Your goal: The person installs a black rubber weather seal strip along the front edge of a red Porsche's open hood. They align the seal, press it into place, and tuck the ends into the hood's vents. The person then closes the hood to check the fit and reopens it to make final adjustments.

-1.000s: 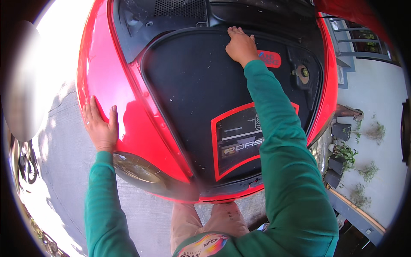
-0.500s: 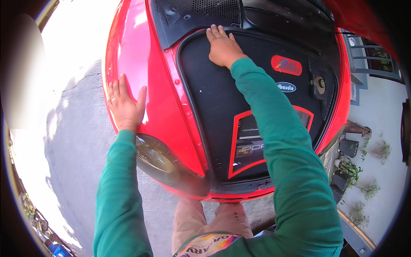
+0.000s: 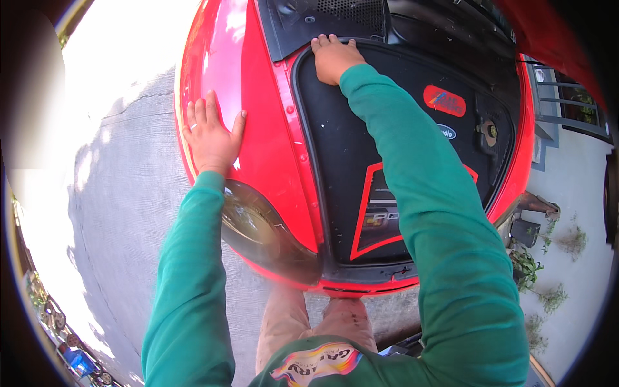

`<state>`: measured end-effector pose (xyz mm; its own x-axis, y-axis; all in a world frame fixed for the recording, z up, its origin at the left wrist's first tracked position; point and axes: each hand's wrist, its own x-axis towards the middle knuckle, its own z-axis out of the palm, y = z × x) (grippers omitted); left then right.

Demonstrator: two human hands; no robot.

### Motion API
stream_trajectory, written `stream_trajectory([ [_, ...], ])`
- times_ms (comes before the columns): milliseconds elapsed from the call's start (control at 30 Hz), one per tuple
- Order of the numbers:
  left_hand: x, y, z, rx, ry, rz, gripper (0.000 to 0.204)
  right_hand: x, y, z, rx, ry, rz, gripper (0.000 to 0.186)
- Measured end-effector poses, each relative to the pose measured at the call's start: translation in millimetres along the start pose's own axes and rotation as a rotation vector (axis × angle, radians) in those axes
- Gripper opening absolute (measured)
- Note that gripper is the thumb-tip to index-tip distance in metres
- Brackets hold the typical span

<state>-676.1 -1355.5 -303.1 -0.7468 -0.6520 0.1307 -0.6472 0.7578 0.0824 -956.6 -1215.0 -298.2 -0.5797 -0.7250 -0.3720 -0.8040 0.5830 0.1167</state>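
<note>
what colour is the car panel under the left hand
Glossy red; the left hand lies flat on the car panel, clearest in the head view.

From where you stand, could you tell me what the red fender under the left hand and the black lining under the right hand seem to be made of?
Red fender, under the left hand: glossy painted panel, likely metal or plastic; it shows bright sun glare. Black lining, under the right hand: matte, dull and glare-free, probably carpet-like felt or moulded plastic.

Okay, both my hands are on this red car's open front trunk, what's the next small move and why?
Probably press or feel along the black trunk liner with your right hand, which lies flat at its far edge. Your left hand, flat on the red fender, braces your lean.
</note>
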Motion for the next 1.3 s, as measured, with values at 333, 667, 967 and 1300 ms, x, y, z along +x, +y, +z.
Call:
stream_trajectory([
  [333, 3.2, 3.6, 0.1, -0.032, -0.044, -0.045, 0.089, 18.8, -10.4, -11.9, -0.019, -0.075, 0.098, 0.066],
  [667, 1.7, -8.5, -8.7, -0.122, -0.075, -0.064, 0.086, -28.5, -17.5, 19.9, -0.062, 0.067, -0.097, 0.083],
  [967, 2.1, -15.3, -2.6, -0.183, -0.082, -0.075, 0.086, 37.2, -9.5, -78.0, 0.383, 0.669, -0.237, 0.058],
  [1300, -3.6, -17.2, 2.1, -0.242, -0.044, -0.047, 0.084, 116.2, -1.6, 19.3, 0.461, 0.954, 0.145, 0.075],
])
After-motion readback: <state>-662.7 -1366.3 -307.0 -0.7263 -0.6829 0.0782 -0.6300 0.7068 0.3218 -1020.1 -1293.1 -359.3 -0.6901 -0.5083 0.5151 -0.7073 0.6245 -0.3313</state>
